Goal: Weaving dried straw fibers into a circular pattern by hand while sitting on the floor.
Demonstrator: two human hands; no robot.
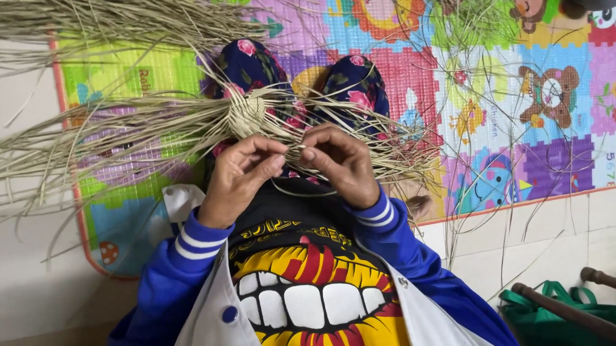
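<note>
Playmat (498, 82) floor | both hands, left hand (239, 179), right hand (342, 164), pinch straw weave (246, 113) | strands run left-right

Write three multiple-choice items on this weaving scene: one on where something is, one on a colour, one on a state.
1. Where does the woven straw piece rest?
A. on the person's knees
B. on the bare tile floor
C. inside the green bag

2. What colour are the jacket sleeves?
A. red with black dots
B. blue with white stripes
C. plain grey

3. What are the left hand and right hand doing?
A. lying flat and open on the mat
B. both gripping a wooden stick
C. pinching thin straw strands between the fingertips

Answers:
1 A, the woven centre sits over the knees in floral trousers.
2 B, both cuffs show white bands on blue.
3 C, the fingers of both hands curl together on strands just below the woven piece.
</note>
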